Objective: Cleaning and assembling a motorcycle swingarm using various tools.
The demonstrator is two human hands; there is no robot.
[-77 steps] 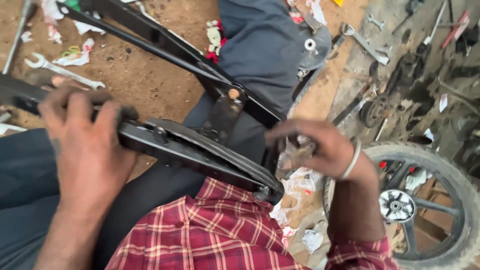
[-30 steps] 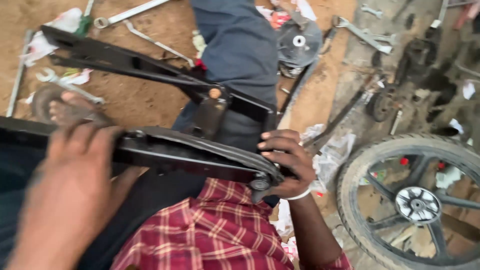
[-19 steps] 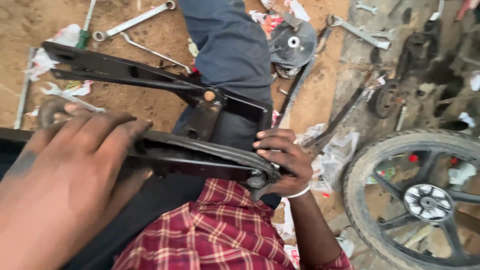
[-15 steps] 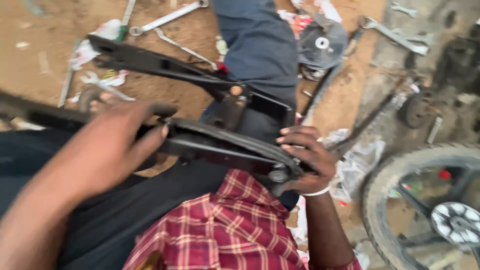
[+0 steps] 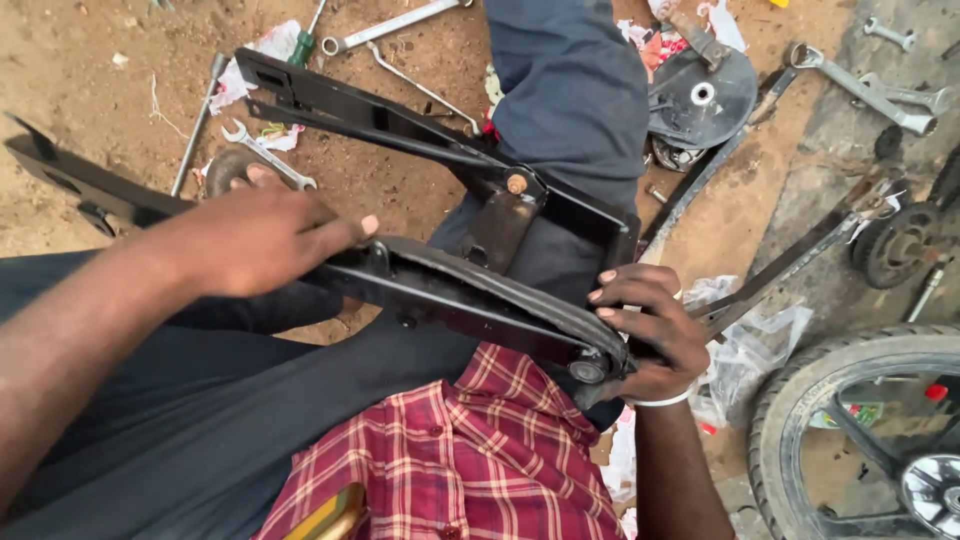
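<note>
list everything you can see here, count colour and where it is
swingarm frame: 1, black metal, across the lap, held at both ends
wrenches: at least four, silver, on the dirt at top left and on the slab at top right
screwdriver: 1, green handle, top left by the scraps
brake drum plate: 1, dark grey, round, top centre-right
flat metal bar: 1, dark, right of the frame
plastic bag: 1, clear, crumpled, under the bar
wheel with tyre: 1, black, bottom right corner
small sprocket hub: 1, dark, right edge
checked shirt: 1, red, bottom centre
left hand: on the frame's upper rail
right hand: gripping the frame's near end
</note>
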